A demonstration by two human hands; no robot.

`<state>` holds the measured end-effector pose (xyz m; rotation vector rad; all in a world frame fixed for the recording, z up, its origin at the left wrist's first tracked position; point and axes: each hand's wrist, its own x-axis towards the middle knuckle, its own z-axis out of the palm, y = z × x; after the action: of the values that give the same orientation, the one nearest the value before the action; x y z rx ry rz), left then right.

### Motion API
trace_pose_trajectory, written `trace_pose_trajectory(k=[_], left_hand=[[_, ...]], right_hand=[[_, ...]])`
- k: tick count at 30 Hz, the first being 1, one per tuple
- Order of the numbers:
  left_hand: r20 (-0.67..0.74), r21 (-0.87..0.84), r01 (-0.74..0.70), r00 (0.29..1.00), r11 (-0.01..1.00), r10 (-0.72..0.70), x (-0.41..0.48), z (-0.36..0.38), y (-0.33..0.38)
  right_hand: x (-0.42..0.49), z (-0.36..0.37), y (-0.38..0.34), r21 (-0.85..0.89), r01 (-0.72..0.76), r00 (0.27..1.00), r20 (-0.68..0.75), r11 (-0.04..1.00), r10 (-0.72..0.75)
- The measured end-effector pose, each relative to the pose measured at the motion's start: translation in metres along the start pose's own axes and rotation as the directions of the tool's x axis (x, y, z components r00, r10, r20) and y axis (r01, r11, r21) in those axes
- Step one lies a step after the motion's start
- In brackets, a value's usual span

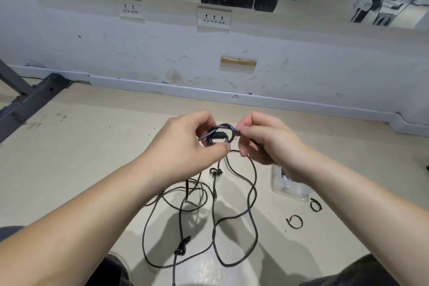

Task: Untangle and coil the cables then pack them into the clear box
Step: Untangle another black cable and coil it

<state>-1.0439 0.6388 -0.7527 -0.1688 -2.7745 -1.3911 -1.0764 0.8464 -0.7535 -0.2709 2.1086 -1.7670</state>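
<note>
The knot [220, 135] in the black cable [251, 234] is raised between the hands: the left hand [183, 144] pinches its loop, the right hand [267, 139] pinches the strand beside it, and the slack trails on the floor [92, 146]. I read this as untangling; next I'd ease the loop open.

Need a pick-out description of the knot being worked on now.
Follow the black cable on the floor up to the left hand and right hand. The knot is the loose one pinched between them; two tighter knots sit lower, untouched.
</note>
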Motion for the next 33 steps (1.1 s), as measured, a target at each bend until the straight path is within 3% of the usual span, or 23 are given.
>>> trace_pose_trajectory(k=[4,8,14,17,22,26,28,30,33], left_hand=[[-0.034,-0.205,0.056,0.997,0.977,-0.065,0.002,-0.004,0.004],[-0.034,-0.305,0.064,0.996,0.95,-0.077,-0.001,-0.001,0.007],[-0.039,-0.262,-0.003,0.999,0.965,-0.008,-0.006,0.005,0.004],[-0.005,-0.191,-0.071,0.997,0.979,0.071,-0.011,0.014,0.0],[0.044,-0.264,-0.13,0.988,0.956,0.146,-0.014,0.022,0.004],[0.067,-0.228,-0.172,0.979,0.958,0.191,-0.019,0.024,0.011],[0.075,-0.164,-0.187,0.977,0.969,0.201,-0.022,0.024,0.014],[0.045,-0.112,-0.193,0.979,0.975,0.199,-0.022,0.022,0.016],[-0.062,-0.175,-0.129,0.991,0.976,0.119,-0.013,0.016,0.011]], right_hand=[[-0.005,-0.007,-0.006,-0.003,0.087,0.996,-0.009,0.996,-0.087],[-0.007,-0.009,-0.006,0.016,0.068,0.994,-0.091,0.998,-0.067],[-0.004,-0.006,-0.006,0.078,0.035,0.993,-0.113,0.996,-0.026],[-0.003,-0.002,-0.005,0.026,0.006,0.997,-0.071,1.0,-0.005],[-0.002,0.013,0.001,-0.087,0.0,0.997,-0.081,0.996,-0.007],[-0.001,0.02,0.003,0.1,-0.061,0.986,-0.147,0.993,0.075],[-0.002,0.02,0.0,0.101,-0.048,0.984,-0.165,0.994,0.065],[-0.004,0.019,-0.001,0.044,-0.051,0.99,-0.13,0.998,0.056],[-0.006,0.022,-0.002,0.031,0.014,0.997,-0.07,0.999,-0.012]])
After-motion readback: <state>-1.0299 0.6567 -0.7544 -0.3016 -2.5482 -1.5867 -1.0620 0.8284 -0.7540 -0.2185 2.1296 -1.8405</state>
